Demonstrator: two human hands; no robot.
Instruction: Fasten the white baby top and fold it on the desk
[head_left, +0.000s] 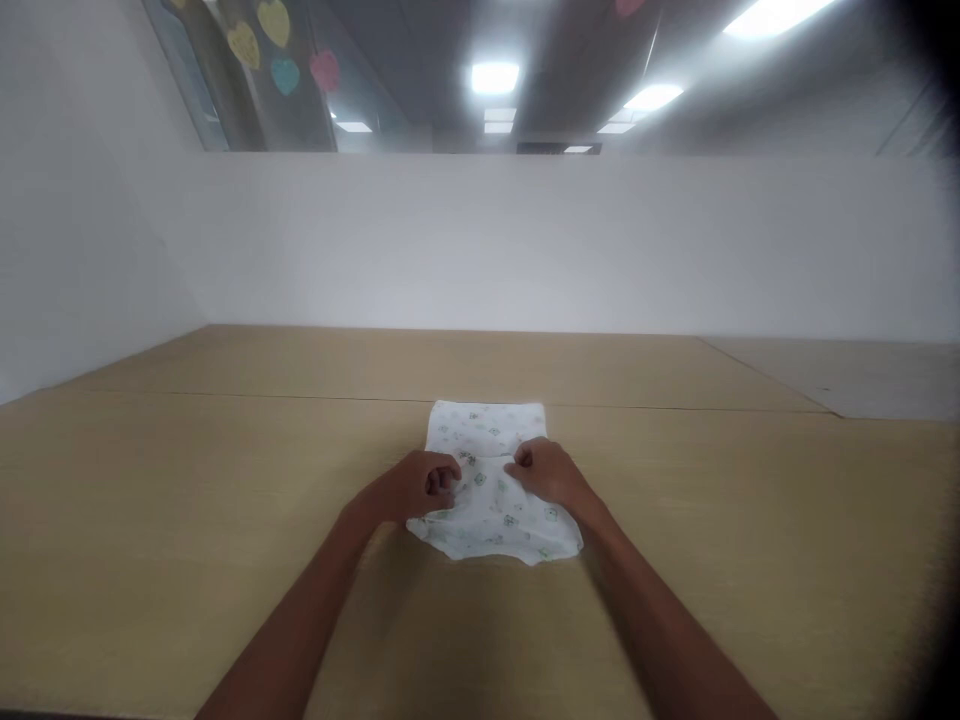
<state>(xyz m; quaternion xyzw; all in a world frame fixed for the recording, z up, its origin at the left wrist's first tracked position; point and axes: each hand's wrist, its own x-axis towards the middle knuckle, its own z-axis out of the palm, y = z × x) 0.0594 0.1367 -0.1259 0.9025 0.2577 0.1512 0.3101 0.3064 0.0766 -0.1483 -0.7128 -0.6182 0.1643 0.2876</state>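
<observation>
A small white cloth (491,515) printed with little green and brownish figures lies in front of me, roughly rectangular at its far end and wider, with a wavy edge, at the near end. A crease runs across it between my hands. My left hand (429,482) is at its left side, fingers curled in and closed on the fabric near that edge. On the opposite side, my right hand (546,470) has thumb and fingers drawn together on the fabric by the crease. The fingertips' exact hold on the cloth is partly hidden.
The cloth lies on a light wood-coloured table (225,480) with a seam running across it. Behind stands a white partition (480,240) topped by a clear panel with paper hearts (285,75). Another white wall (82,200) rises at the left. A grey surface (877,375) adjoins at the far right.
</observation>
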